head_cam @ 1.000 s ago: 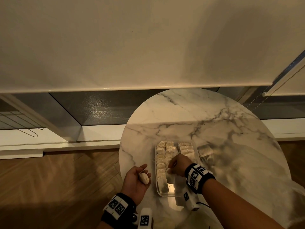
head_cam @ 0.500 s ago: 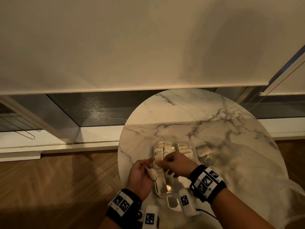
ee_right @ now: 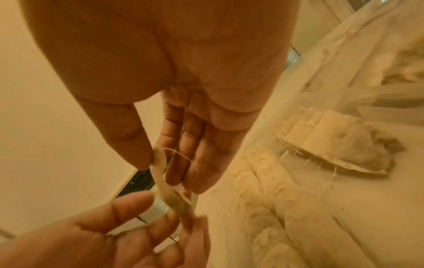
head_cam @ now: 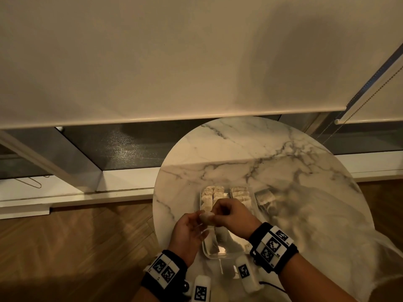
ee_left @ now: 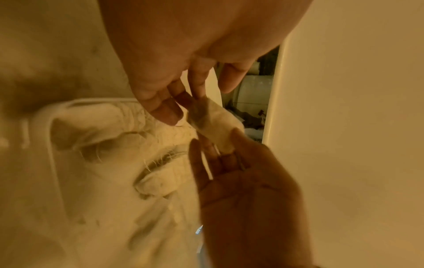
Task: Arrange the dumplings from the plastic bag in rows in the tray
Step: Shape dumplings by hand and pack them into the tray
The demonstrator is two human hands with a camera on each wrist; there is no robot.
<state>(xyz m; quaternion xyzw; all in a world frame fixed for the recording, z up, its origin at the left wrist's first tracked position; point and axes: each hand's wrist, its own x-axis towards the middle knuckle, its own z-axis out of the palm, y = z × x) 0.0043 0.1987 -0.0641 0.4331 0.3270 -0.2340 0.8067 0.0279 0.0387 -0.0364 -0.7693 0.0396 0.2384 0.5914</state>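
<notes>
Both grips on one dumpling (head_cam: 206, 218), held above the near left part of the tray (head_cam: 220, 256).
The left hand (head_cam: 188, 233) pinches its lower end in its fingertips; the right hand (head_cam: 232, 215) pinches the upper end between thumb (ee_right: 128, 137) and fingers. Rows of dumplings fill the tray's far half on the marble bench (head_cam: 250, 153); the plastic bag (head_cam: 309, 214) lies right of it.

The light was dim and warm amber. A broad soft shadow lay on the blind (head_cam: 174, 62) above the marble table (head_cam: 261, 153), whose near half was shaded. Both wrist views were blurred, grainy and edge-stretched.
</notes>
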